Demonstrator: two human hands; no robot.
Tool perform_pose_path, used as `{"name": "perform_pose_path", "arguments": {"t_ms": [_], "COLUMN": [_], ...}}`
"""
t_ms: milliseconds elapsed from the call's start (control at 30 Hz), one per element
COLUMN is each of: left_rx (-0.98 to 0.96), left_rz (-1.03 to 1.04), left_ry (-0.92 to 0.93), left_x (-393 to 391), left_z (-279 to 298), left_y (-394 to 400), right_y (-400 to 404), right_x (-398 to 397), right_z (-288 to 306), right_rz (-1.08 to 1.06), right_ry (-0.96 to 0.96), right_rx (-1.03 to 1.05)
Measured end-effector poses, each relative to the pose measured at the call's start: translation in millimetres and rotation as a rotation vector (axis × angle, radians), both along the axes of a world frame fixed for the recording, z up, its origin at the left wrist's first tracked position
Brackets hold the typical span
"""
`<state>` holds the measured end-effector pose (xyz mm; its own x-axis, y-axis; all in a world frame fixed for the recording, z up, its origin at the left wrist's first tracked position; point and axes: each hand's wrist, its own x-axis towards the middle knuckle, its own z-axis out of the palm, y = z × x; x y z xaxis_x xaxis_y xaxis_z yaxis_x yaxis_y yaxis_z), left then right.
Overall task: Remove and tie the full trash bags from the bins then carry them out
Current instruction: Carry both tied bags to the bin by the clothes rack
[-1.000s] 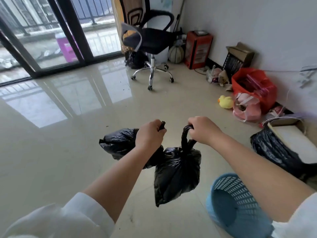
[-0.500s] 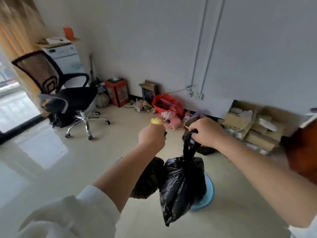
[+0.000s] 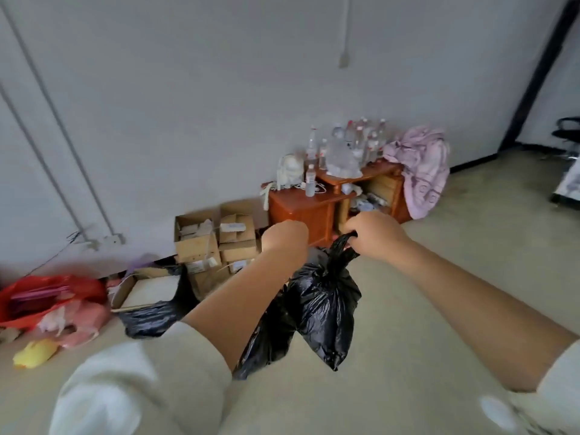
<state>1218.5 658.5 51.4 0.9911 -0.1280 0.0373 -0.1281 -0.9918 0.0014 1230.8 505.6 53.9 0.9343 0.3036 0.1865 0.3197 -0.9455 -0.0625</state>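
Two tied black trash bags hang in the air in front of me. My right hand (image 3: pixel 373 235) grips the knotted neck of the right black trash bag (image 3: pixel 326 309), which dangles over the floor. My left hand (image 3: pixel 284 243) is a closed fist holding the left black trash bag (image 3: pixel 266 343); that bag hangs lower, mostly hidden behind my left forearm and the other bag. The two bags touch each other.
Along the wall stand cardboard boxes (image 3: pixel 216 240), a wooden cabinet (image 3: pixel 301 211) topped with several plastic bottles (image 3: pixel 345 146), and a pink cloth (image 3: pixel 420 171). At left lie a red bag (image 3: pixel 47 293), a black bag holding a box (image 3: pixel 150 315) and a yellow toy (image 3: pixel 34 353). A doorway (image 3: pixel 561 89) opens at right.
My view has swung right, from the glass doors and office chair to the cabinet and doorway. The blue bin has left the view. Both hands keep hold of the bags.
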Motion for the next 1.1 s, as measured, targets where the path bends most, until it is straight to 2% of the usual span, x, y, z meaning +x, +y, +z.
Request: {"name": "perform_pose_path", "arguments": {"t_ms": [200,400,633,800,933,1100], "left_rx": [-0.049,-0.059,-0.098,-0.042,0.058,0.098], "left_rz": [-0.235,-0.398,-0.71,-0.898,-1.081,-1.191], "left_ry": [-0.048,-0.06,-0.018,0.027,0.063,0.041], "left_x": [11,5,-20,-35,-31,-25], "left_z": [23,27,37,32,34,37], "left_y": [-211,-418,-662,-828,-965,-1124], "right_y": [-214,-414,-631,-779,-901,-1041], "right_x": [-31,-69,-138,-180,-198,-198], "right_z": [19,40,54,46,31,32], "right_rz": [-0.295,-0.543,-0.835,-1.053,-1.143,-1.227], "right_ry": [-0.077,-0.033,-0.018,0.13,0.227,0.248], "right_rx": [0.006,-0.023,-0.049,-0.061,-0.065,0.01]}}
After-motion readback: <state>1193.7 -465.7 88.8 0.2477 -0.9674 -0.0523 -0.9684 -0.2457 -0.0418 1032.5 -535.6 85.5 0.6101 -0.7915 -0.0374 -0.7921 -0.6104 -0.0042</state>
